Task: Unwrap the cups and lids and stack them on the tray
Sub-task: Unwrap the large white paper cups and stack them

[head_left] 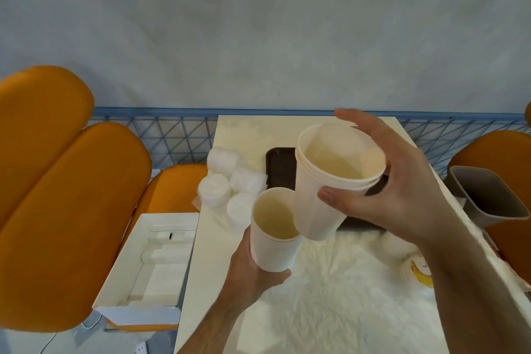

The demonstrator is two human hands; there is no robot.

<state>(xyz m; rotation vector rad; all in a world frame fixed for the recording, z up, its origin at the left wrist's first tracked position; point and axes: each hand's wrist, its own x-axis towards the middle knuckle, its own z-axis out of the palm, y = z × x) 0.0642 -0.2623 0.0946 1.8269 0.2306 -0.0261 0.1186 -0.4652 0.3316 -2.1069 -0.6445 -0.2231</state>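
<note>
My left hand (253,270) grips a white paper cup (273,244) from below, mouth up, over the table. My right hand (396,190) holds a short nested stack of white cups (319,190) tilted toward me, thumb on the near wall and fingers round the far rim. Its base touches the rim of the left cup. A dark brown tray (280,165) lies behind the cups, mostly hidden by them. Several wrapped stacks of white lids (230,181) sit left of the tray.
The cream table (201,267) carries a white furry cloth (344,296) near me. An open white box (152,261) rests on an orange chair (57,210) to the left. A grey bin (488,195) stands at the right, near a banana-printed item (421,274).
</note>
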